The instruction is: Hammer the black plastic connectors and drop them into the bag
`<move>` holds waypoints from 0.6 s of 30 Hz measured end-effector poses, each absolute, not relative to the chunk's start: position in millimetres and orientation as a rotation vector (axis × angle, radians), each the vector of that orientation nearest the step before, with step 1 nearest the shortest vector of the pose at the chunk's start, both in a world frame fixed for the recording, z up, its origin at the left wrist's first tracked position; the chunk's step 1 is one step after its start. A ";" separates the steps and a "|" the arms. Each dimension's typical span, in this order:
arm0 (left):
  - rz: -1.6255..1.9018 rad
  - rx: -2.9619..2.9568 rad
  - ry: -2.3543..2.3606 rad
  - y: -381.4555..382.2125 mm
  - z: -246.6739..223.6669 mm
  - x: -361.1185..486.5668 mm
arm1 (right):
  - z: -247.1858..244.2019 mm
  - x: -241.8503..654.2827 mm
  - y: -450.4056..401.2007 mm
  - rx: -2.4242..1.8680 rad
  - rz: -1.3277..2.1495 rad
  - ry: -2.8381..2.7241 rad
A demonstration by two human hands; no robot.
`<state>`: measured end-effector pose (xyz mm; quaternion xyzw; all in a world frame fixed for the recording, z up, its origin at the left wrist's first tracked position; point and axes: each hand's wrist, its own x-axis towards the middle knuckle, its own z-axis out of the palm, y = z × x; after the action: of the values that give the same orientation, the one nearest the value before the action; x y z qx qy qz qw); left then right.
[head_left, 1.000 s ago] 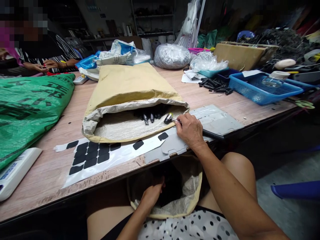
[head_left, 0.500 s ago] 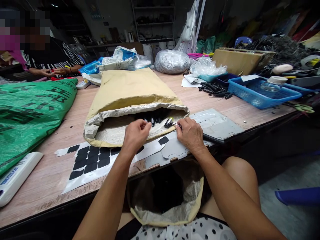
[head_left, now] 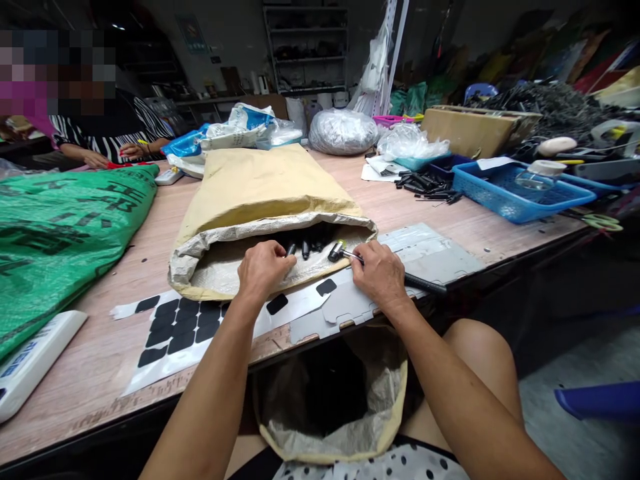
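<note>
The yellow sack [head_left: 270,177] lies on the table with its pale-lined mouth toward me. Several black rod-shaped pieces [head_left: 305,249] show in its opening. My left hand [head_left: 265,270] is at that mouth, thumb and fingers closed on the end of one dark piece [head_left: 291,250]; the rest of it is hidden. My right hand [head_left: 379,273] is wrapped round a small hammer-shaped tool [head_left: 425,283] with a black head, a shiny metal shaft and a black grip. Its head rests at the sack's lower lip, beside a small yellow-green bit.
A sheet of black rounded-square stickers [head_left: 185,327] lies by the table edge, near a grey board [head_left: 430,250]. A second open sack [head_left: 330,450] is on my lap. Left are a green sack [head_left: 75,220] and a person; right, a blue basket [head_left: 520,203] and loose black pieces [head_left: 425,183].
My left hand has shifted slightly left, and its fingertips are now at a black piece in the sack mouth. My right hand keeps its hold on the tool. The view has tilted slightly.
</note>
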<state>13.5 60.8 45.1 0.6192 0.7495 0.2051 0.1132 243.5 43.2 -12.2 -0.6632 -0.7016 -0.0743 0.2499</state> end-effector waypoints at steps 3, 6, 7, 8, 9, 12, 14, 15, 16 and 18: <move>0.740 2.006 1.800 36.4 41.5 5.7 | -11.5 243.4 42.5 -1.796 -0.208 -1.912; 0.751 2.145 1.505 18.7 27.8 2.7 | -11.4 243.5 41.8 -1.781 -0.222 -1.911; 0.757 2.163 1.461 15.5 22.7 2.1 | -11.5 243.6 41.7 -1.776 -0.225 -1.910; 0.772 2.168 1.435 13.6 17.9 1.4 | -11.5 243.6 41.7 -1.771 -0.225 -1.909; 0.792 2.165 1.417 12.6 13.9 0.6 | -11.6 243.7 41.7 -1.767 -0.223 -1.909; 0.849 2.137 1.395 12.2 7.1 -2.1 | -11.8 243.8 42.4 -1.770 -0.208 -1.912; 0.856 2.117 1.405 12.3 5.8 -3.4 | -11.7 244.0 42.9 -1.779 -0.209 -1.921; 0.854 2.107 1.410 12.3 5.6 -3.9 | -11.5 244.2 43.0 -1.781 -0.214 -1.927; 0.852 2.096 1.414 12.3 5.4 -4.2 | -11.3 244.3 42.8 -1.780 -0.222 -1.932; 0.853 2.079 1.409 12.5 4.7 -4.7 | -10.3 244.5 41.5 -1.772 -0.233 -1.932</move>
<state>-4.7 12.5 4.7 0.7605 0.5153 0.3122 0.2422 244.5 41.5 -10.3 -0.6517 -0.7102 -0.0857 0.2521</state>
